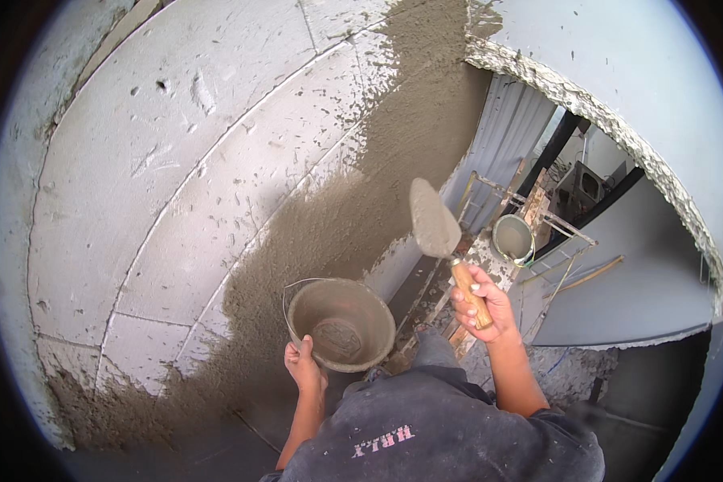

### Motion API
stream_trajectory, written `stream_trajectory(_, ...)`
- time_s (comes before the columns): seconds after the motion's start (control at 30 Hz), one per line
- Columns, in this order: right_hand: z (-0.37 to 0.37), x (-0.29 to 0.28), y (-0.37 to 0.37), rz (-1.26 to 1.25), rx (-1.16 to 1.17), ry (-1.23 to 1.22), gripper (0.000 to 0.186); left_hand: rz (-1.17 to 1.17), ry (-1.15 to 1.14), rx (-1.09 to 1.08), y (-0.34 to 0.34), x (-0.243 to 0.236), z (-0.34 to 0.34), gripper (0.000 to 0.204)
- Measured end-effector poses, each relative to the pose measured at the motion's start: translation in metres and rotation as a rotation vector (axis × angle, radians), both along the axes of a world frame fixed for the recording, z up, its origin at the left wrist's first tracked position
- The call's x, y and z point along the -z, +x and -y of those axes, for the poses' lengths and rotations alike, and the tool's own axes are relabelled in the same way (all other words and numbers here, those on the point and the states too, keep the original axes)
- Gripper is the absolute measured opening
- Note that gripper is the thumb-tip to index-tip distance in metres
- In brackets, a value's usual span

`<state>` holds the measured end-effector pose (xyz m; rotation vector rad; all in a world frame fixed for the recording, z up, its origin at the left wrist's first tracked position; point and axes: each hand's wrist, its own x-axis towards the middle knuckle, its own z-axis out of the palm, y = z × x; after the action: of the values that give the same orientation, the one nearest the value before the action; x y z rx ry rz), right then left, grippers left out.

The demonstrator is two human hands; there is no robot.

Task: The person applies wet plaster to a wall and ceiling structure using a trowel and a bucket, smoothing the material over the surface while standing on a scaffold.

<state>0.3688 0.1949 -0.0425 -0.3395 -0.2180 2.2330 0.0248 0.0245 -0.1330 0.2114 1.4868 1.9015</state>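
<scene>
My left hand [304, 365] grips the rim of a mortar-caked bucket [381, 321], its thumb hooked over the edge. Only a thin grey layer of mortar shows on the bucket's bottom, and its wire handle leans to the far left side. In my right hand [490, 305] is the wooden handle of a trowel [434, 218], fingers wrapped round it. The blade points up and away, coated with grey mortar. Beyond both hands stands a block wall [177, 217], partly covered with wet grey mortar [313, 217]; the trowel blade appears apart from it.
A second bucket [512, 238] with grey contents stands on the scaffold planks [490, 261] to the right. Metal scaffold rails [566, 227] surround it. A rough-edged opening [618, 120] in the wall curves along the right. Corrugated sheeting [510, 120] stands behind.
</scene>
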Motion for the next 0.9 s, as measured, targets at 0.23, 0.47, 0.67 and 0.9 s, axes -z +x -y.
stream_trajectory(0.23, -0.026, -0.038, 0.033, 0.253, 0.960, 0.225, 0.045, -0.104, -0.036, 0.016, -0.052, 0.003, 0.074, 0.011)
stream_trajectory(0.47, -0.106, -0.055, -0.035, 0.702, 1.720, 0.193, 0.053, -0.178, -0.108, -0.169, -0.083, -0.005, 0.181, 0.010)
stream_trajectory(0.67, -0.135, -0.108, -0.244, 0.985, 0.889, 0.468, 0.056, -0.161, -0.109, -0.205, -0.081, 0.004, 0.191, 0.013)
stream_trajectory(0.9, 0.065, -0.125, -0.283, 0.595, 0.638, 1.471, 0.063, -0.057, -0.014, -0.164, -0.067, -0.011, 0.170, 0.022)
